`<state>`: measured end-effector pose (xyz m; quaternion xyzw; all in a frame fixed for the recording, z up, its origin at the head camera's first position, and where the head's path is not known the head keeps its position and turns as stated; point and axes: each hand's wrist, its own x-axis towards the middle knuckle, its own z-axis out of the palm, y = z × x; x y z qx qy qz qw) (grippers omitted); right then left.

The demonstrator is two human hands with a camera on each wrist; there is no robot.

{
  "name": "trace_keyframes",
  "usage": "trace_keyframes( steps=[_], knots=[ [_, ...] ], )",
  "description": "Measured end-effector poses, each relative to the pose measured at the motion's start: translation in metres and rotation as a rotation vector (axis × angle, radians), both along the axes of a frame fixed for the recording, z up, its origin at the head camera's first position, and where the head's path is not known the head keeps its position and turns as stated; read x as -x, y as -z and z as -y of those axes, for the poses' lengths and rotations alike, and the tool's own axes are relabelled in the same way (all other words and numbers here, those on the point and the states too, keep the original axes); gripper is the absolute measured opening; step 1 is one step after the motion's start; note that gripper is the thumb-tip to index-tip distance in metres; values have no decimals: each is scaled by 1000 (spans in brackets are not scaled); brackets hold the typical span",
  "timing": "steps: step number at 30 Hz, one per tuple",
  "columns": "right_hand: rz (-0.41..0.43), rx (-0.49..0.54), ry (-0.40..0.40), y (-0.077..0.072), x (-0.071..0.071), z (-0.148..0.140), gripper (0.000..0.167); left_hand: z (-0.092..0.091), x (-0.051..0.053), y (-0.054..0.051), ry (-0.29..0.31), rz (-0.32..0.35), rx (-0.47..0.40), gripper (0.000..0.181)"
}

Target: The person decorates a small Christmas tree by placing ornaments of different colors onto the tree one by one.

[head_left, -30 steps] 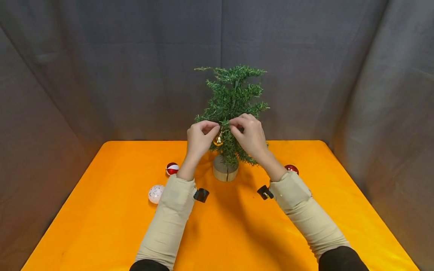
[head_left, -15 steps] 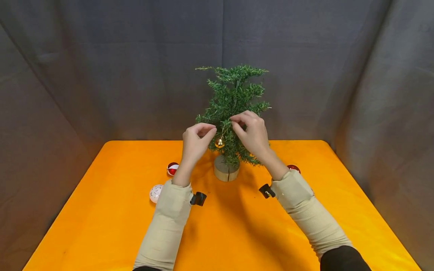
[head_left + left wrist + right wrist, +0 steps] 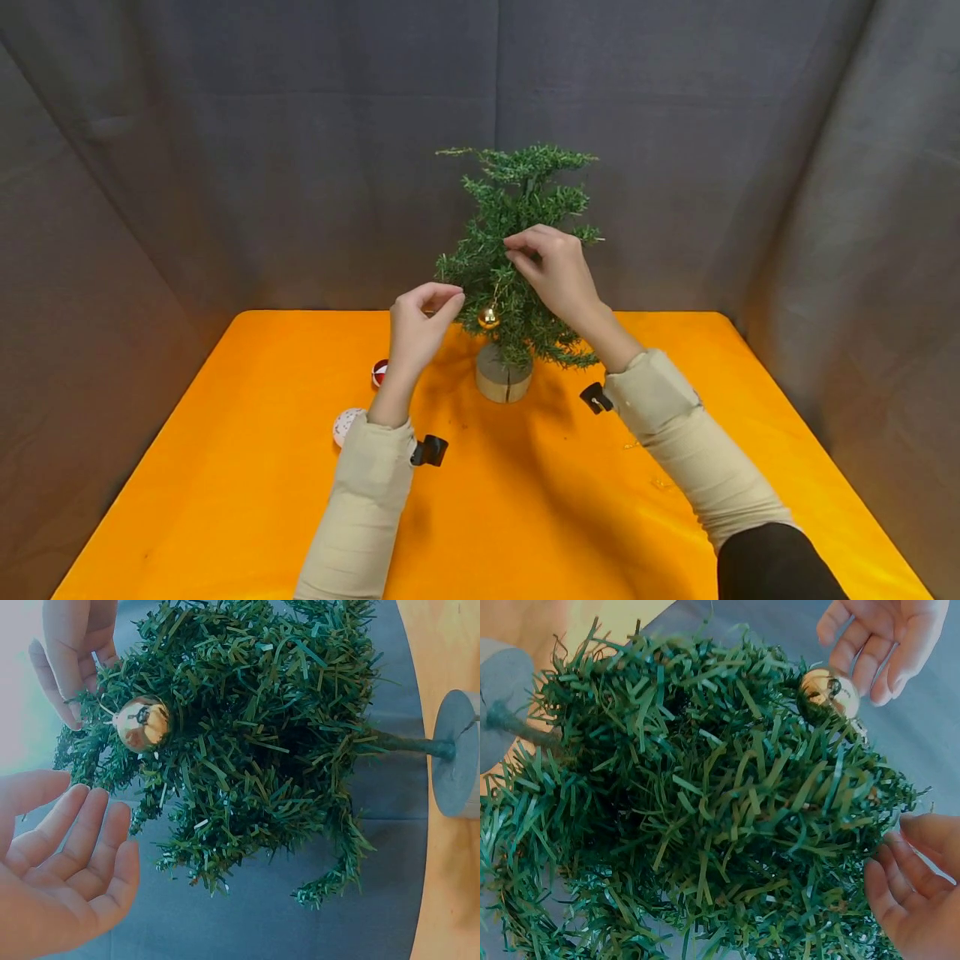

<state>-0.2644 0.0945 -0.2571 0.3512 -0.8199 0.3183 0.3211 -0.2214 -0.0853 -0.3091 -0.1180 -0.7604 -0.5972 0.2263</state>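
A small green artificial Christmas tree point(image 3: 517, 250) stands upright on a round wooden base point(image 3: 501, 375). From one of its front branches hangs a shiny gold bauble point(image 3: 489, 317), which also shows in the left wrist view as a gold bauble point(image 3: 142, 724). My left hand point(image 3: 420, 329) is held just left of the tree, fingers loosely bent, with nothing between thumb and fingertips. My right hand point(image 3: 558, 275) is in front of the tree's middle branches. In the right wrist view the right hand point(image 3: 922, 881) has its fingertips close by the foliage, apparently holding nothing; whether they touch it is unclear.
A red and white ball point(image 3: 380, 372) and a white speckled ball point(image 3: 347, 425) lie on the orange tabletop point(image 3: 247, 467), left of the tree and partly hidden by my left arm. Thin gold strands point(image 3: 662, 483) lie near my right sleeve. Grey curtains point(image 3: 322, 167) enclose the table.
My left hand has drawn away from the branch, leftward and down. The right hand has risen slightly. The gold bauble hangs in view, and my right arm now covers the red ball.
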Motion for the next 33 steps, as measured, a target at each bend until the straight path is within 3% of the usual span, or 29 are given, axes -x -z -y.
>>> trace_keyframes(
  steps=[7, 16, 29, 33],
  knots=[
    [30, -34, 1, -4, 5, 4, 15, 7, -5, 6, -4, 3, -17, 18],
    [54, -48, -23, -6, 12, 10, 18, 20, -11, 15, -59, 48, -45, 17],
    [71, -90, -22, -6, 26, 15, 22, 43, -18, 32, -89, 181, -146, 19],
    [93, -111, -10, -5, 27, 18, 23, 50, -20, 37, -96, 189, -167, 19]
  ],
)
